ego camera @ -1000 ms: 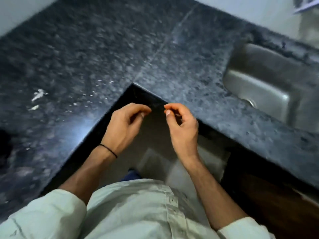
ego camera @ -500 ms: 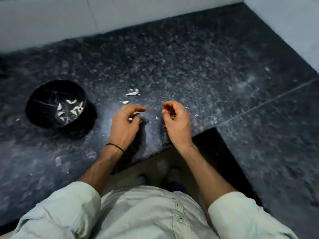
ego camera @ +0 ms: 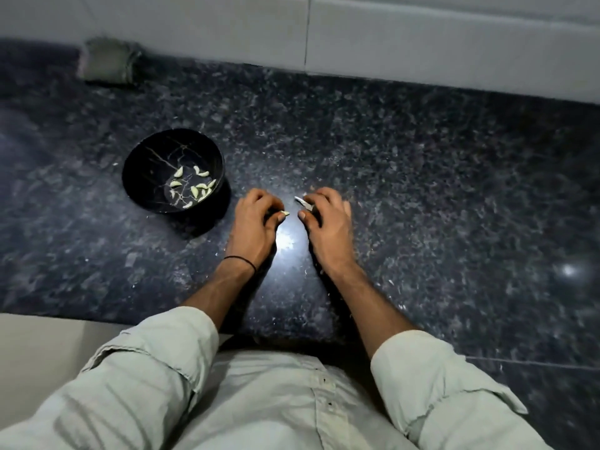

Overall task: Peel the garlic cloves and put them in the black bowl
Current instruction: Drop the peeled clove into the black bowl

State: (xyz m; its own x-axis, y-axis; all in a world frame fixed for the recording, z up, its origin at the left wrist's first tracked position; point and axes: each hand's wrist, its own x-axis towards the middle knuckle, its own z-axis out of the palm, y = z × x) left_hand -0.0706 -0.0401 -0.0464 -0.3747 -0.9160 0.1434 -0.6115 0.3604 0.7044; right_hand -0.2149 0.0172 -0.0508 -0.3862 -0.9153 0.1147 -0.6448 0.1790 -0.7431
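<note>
Garlic clove (ego camera: pixel 285 213) sat pinched in the left hand (ego camera: pixel 255 222), near the black bowl (ego camera: pixel 143 170) for dropping; right hand (ego camera: pixel 328 222) pinched peel (ego camera: pixel 303 203).

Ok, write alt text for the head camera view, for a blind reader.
A person's left hand pinches a garlic clove and the right hand a pale strip, likely peel, over a dark granite counter; a black bowl of peeled cloves sits left.
</note>
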